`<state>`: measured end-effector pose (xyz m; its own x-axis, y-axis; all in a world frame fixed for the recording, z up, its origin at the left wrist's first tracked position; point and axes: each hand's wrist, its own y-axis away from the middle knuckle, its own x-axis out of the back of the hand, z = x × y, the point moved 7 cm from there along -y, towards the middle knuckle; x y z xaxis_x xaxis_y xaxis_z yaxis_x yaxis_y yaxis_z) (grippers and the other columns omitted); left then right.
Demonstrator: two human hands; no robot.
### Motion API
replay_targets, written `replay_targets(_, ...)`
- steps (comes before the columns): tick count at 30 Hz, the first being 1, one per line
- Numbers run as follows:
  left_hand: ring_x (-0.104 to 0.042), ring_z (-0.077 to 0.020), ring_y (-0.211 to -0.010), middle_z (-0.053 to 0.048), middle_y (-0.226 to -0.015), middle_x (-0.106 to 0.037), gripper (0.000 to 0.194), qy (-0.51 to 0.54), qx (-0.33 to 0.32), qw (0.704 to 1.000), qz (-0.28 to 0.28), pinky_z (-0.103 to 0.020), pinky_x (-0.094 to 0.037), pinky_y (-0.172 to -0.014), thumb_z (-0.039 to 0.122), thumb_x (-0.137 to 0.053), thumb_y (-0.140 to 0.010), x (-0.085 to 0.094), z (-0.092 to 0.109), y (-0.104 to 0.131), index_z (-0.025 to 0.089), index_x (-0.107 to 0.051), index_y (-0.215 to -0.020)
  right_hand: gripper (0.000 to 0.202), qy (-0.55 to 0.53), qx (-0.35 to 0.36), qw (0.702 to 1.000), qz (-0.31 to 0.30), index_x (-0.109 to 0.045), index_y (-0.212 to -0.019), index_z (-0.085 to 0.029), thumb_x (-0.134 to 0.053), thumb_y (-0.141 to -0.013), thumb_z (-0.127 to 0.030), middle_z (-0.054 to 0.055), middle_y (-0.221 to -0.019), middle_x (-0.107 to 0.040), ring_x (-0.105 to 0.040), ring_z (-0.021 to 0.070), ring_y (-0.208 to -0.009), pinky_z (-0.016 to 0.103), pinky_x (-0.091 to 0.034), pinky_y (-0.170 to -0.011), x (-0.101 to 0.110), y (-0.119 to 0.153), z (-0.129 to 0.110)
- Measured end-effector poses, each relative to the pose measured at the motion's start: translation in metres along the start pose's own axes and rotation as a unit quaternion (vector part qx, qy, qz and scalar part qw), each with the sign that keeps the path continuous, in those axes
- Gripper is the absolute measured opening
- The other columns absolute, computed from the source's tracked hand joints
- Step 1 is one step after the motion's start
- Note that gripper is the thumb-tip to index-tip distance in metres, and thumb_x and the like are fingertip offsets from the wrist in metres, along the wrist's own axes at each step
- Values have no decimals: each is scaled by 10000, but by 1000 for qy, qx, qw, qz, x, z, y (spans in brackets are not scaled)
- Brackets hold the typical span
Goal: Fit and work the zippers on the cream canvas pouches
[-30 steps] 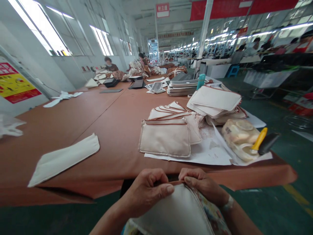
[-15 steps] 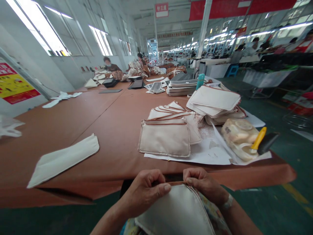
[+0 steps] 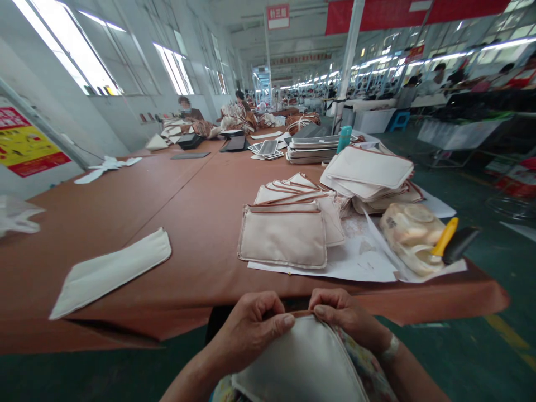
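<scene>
A cream fabric panel (image 3: 299,357) with a brown top edge lies over my lap, in front of the table's edge. My left hand (image 3: 255,329) pinches that brown edge at its left part, thumb on top. At the edge's right corner, my right hand (image 3: 347,315) grips between thumb and fingers. Just beyond my hands, a cream pouch (image 3: 282,237) with brown trim rests on white paper, with more fanned out behind it. A single cream piece (image 3: 113,271) lies on the brown table to the left.
On the brown table (image 3: 201,223), a stack of cream panels (image 3: 368,167) stands at right, near a teal bottle (image 3: 344,138). A plastic bag (image 3: 412,226) and a yellow-handled tool (image 3: 444,237) lie by the right corner. A person (image 3: 190,110) is at the far end.
My right hand has shifted slightly left along the brown edge, closer to my left hand. My left hand keeps its pinch. The view has moved very slightly.
</scene>
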<state>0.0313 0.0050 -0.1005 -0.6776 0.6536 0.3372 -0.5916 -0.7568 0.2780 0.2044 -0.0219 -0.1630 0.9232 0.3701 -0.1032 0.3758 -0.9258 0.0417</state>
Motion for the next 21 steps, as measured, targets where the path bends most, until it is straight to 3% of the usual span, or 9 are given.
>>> replay_targets(4, -347, -92, -588, 48, -620, -415, 403, -25, -14, 1000, 12, -204, -245, -507, 492, -604, -858, -10, 10, -3, 145, -519, -671, 236, 107, 61, 992, -18, -676, -925, -146, -696, -824, -359, 28, -874, -562, -496, 169, -792, 274, -357, -703, -23, -4, -32)
replay_targets(7, -358, -100, -595, 43, -618, -407, 411, -30, -24, 999, 10, -209, -268, -521, 481, -559, -888, -15, 15, -4, 145, -511, -657, 191, 174, 112, 977, -51, -647, -846, -159, -688, -814, -343, -5, -771, -531, -481, 145, -700, 264, -349, -650, -47, -5, -49)
replay_targets(9, -373, -107, -608, 35, -637, -423, 411, -28, -37, 999, 1, -212, -284, -534, 487, -530, -903, -14, 17, -3, 143, -523, -678, 232, 162, 120, 979, -43, -591, -740, -165, -646, -846, -365, -25, -694, -479, -436, 128, -640, 258, -325, -606, -51, -2, -53)
replay_targets(12, -404, -121, -643, 19, -676, -469, 396, -60, -59, 996, -20, -215, -299, -558, 494, -538, -899, -7, 15, 1, 134, -581, -741, 350, 128, 105, 986, 14, -503, -650, -173, -601, -884, -415, -29, -657, -434, -397, 125, -616, 263, -297, -582, -37, 5, -52)
replay_targets(16, -417, -128, -665, 14, -707, -484, 403, -69, -45, 996, -45, -209, -308, -570, 506, -514, -910, 3, 3, 6, 126, -624, -840, 360, 59, 85, 992, 72, -506, -645, -171, -618, -875, -424, -19, -663, -425, -378, 133, -619, 269, -280, -572, -14, 16, -49)
replay_targets(21, -396, -124, -677, 28, -717, -456, 404, -82, -37, 996, -26, -204, -323, -612, 518, -525, -900, 10, -12, 2, 146, -591, -755, 299, -85, 92, 982, 142, -536, -665, -173, -624, -870, -373, 7, -728, -464, -421, 167, -698, 283, -327, -636, 9, 25, -53)
